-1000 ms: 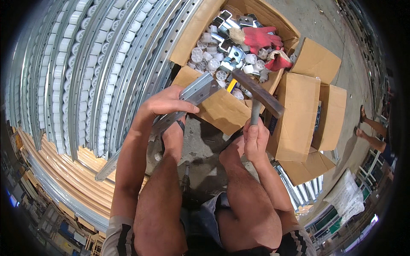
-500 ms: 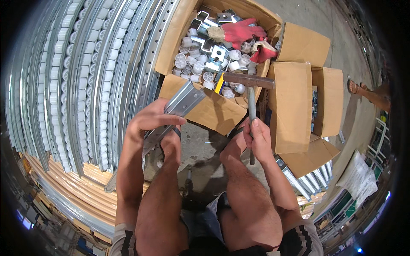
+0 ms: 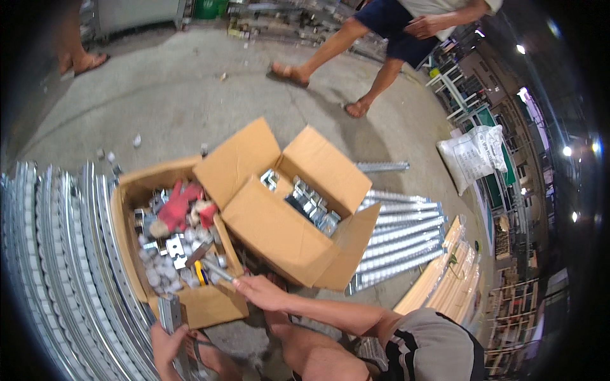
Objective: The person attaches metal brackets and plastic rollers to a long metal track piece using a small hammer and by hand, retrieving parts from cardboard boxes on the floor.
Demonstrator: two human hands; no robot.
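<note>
Hammer now tipped leftward from gripping right hand, rail clasped in left hand

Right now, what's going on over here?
The left hand grips a metal rail, while the right hand holds a hammer over an open carton of brackets, white rollers and red gloves. A second open carton of metal parts stands beside it. Another person is mid-stride beyond.

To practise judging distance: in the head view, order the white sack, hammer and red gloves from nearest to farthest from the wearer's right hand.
1. Hammer, in the right hand.
2. Red gloves, up and left.
3. White sack, far to the right.
</note>
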